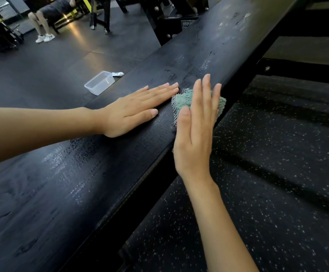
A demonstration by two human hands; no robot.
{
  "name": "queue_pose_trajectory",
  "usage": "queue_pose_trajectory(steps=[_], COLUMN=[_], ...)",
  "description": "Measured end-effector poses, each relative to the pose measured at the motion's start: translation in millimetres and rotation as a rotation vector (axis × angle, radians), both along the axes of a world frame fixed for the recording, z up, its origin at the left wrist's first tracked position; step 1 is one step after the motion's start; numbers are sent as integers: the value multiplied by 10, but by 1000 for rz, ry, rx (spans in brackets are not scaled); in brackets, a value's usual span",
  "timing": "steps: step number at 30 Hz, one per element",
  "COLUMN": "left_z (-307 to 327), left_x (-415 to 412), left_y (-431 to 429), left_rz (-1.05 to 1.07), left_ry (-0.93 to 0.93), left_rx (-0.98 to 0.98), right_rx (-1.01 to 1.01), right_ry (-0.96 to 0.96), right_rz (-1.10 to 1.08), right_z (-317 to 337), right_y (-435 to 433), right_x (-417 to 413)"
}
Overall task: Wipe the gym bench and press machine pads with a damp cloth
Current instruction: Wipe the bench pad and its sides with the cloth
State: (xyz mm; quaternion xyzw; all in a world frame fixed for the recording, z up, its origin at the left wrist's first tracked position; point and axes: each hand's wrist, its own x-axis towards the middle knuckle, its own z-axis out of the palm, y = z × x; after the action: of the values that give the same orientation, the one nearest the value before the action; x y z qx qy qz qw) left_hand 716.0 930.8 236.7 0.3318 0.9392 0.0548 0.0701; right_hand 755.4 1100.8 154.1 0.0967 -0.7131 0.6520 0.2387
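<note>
A long black bench pad runs diagonally from the lower left to the upper right, with wet streaks on its surface. A green damp cloth lies on the pad's right edge. My right hand presses it flat with straight fingers and covers most of it. My left hand rests palm down on the pad just left of the cloth, its fingertips close to the cloth.
A clear plastic tub sits on the dark floor left of the bench, with a small white object beside it. Black machine frames stand behind. A person sits on equipment at the far left. Speckled rubber flooring lies to the right.
</note>
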Motion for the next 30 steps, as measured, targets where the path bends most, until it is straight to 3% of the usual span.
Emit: queue_pose_trajectory(steps=[12, 30], left_z=[-2, -40], left_x=[-163, -417], left_y=[47, 123], left_rz=[-26, -48], left_ry=[-7, 10], left_rx=[6, 3], right_rx=[57, -41], right_ry=[42, -4], right_rz=[115, -33], right_z=[-67, -33], right_y=[-211, 143], right_x=[763, -341])
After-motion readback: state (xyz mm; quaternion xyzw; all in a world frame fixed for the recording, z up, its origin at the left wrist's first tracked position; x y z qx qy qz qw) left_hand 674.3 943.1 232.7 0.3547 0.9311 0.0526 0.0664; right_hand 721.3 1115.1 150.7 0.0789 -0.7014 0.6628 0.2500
